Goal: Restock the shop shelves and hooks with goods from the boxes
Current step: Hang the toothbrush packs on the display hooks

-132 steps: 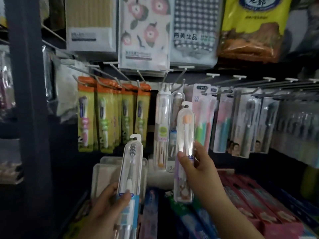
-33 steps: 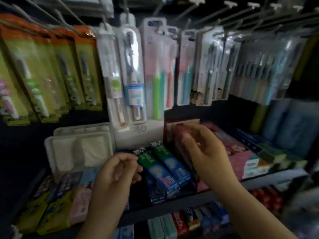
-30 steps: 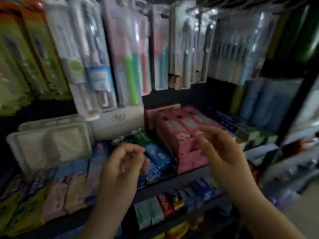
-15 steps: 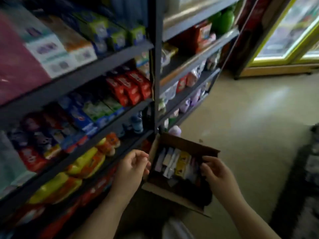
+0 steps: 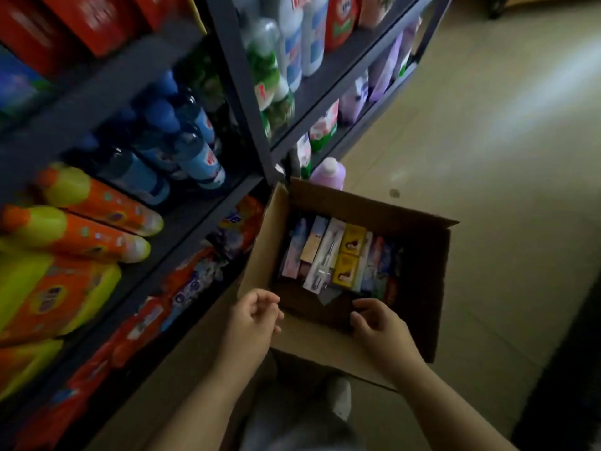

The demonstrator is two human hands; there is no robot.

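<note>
Reaching for fresh stock: left hand [image 5: 257,315] and right hand [image 5: 379,323], loosely curled, empty, over cardboard box [image 5: 419,297] at lower centre. Next, probably: grasping one upright packet [image 5: 325,255] inside.

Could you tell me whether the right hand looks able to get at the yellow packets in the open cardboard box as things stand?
Probably yes. The right hand, empty with loosely curled fingers, hovers over the open cardboard box, and the yellow packets lie exposed just beyond its fingertips, nothing covering them.
</note>
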